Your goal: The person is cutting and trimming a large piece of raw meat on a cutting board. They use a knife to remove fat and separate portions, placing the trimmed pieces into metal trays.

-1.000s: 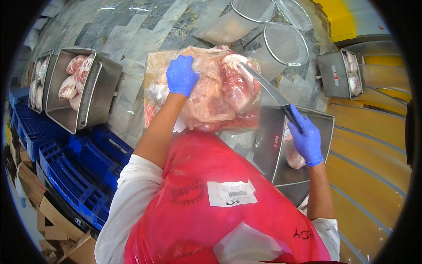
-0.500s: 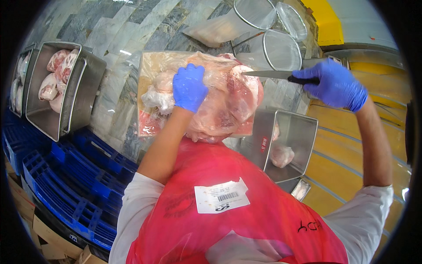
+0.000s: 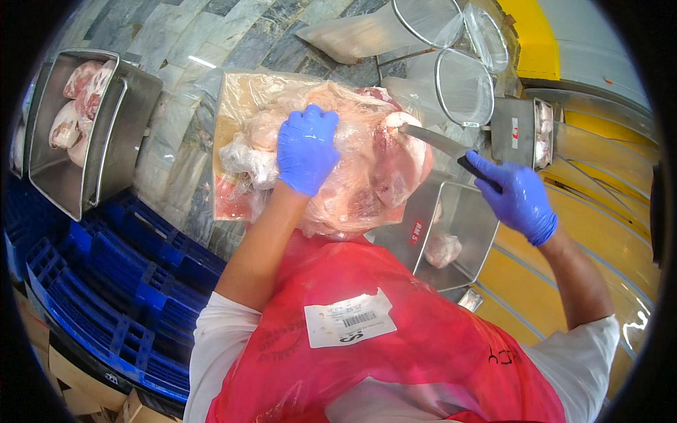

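Observation:
My right hand (image 3: 518, 201), in a blue glove, is wrapped round the black handle of a knife (image 3: 436, 140). The tip of its blade touches the pale end of a large cut of raw meat (image 3: 396, 166) at the right of the pile. Thin clear plastic film (image 3: 352, 151) lies crumpled over much of the meat. My left hand (image 3: 308, 149), also gloved in blue, presses on the left part of the pile with its fingers curled into the film. Underneath is an opened cardboard box (image 3: 231, 106) lined with plastic; its right side is hidden by the meat.
At the left stands a steel bin (image 3: 134, 106) holding meat pieces, near blue plastic pallets (image 3: 92, 310). Another steel bin (image 3: 469, 218) with meat sits close at my right. Clear bags on ring stands (image 3: 465, 88) rise beyond the box. A further steel container (image 3: 513, 130) stands far right.
My right hand has come down and nearer with the knife, so the blade now slants up to the left toward the meat. My left hand stays on the film. The view has shifted slightly.

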`<control>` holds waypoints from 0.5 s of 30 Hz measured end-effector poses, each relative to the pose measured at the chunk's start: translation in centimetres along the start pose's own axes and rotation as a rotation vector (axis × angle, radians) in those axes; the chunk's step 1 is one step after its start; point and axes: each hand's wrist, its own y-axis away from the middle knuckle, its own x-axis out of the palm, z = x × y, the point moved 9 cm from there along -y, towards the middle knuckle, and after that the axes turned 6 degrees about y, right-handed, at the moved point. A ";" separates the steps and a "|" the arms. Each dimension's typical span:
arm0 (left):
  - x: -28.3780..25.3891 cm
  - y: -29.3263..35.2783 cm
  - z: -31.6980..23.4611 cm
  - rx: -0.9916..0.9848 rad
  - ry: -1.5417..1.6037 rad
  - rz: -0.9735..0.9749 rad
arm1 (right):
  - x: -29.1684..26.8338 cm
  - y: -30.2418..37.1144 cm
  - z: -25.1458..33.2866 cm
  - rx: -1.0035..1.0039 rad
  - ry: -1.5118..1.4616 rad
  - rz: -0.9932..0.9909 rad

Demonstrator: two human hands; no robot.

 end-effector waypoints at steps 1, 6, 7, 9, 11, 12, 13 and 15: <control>0.1 -0.2 -0.2 -0.001 -0.013 -0.002 | 1.5 1.5 -0.7 -0.029 0.017 -0.076; 0.4 -0.6 -0.2 -0.059 -0.119 0.014 | 7.0 5.3 -1.4 0.039 0.015 -0.217; 0.3 -0.6 -0.3 -0.051 -0.129 0.010 | 8.2 5.9 -1.4 0.055 -0.012 -0.245; 0.3 -0.6 -0.4 -0.035 -0.144 -0.005 | 10.4 7.0 -1.6 0.065 -0.038 -0.295; 0.3 -0.6 -0.5 -0.034 -0.139 -0.018 | 12.8 8.2 -1.8 0.081 -0.096 -0.373; 0.3 -0.4 -0.6 -0.035 -0.134 -0.023 | 14.1 8.9 -1.8 0.089 -0.124 -0.409; 0.4 -0.5 -0.6 -0.033 -0.142 -0.031 | 15.8 9.4 -1.8 0.104 -0.125 -0.438; 0.4 -0.3 -0.7 -0.032 -0.159 -0.046 | 18.0 9.5 -1.8 0.139 -0.167 -0.444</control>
